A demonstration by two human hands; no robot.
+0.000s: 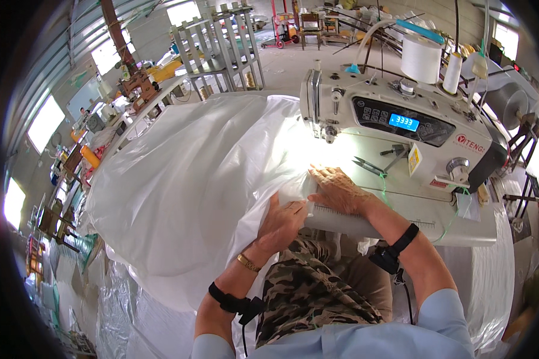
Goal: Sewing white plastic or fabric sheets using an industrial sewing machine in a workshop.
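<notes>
Light-blue shirt [377,335] and camouflage cloth [308,293] sit nearest, before the sewing machine [395,128]. White sheeting [179,161] spreads mainly leftward from both hands, its right end on the counter [470,230]. The right hand [340,188], nearer the machine's needle end, lies flat, clasping nothing visible; the left hand [283,224] touches the sheeting, but whether its grip pinches, I cannot tell.

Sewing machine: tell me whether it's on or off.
On: the sewing machine has its display lit blue with bright digits.
</notes>
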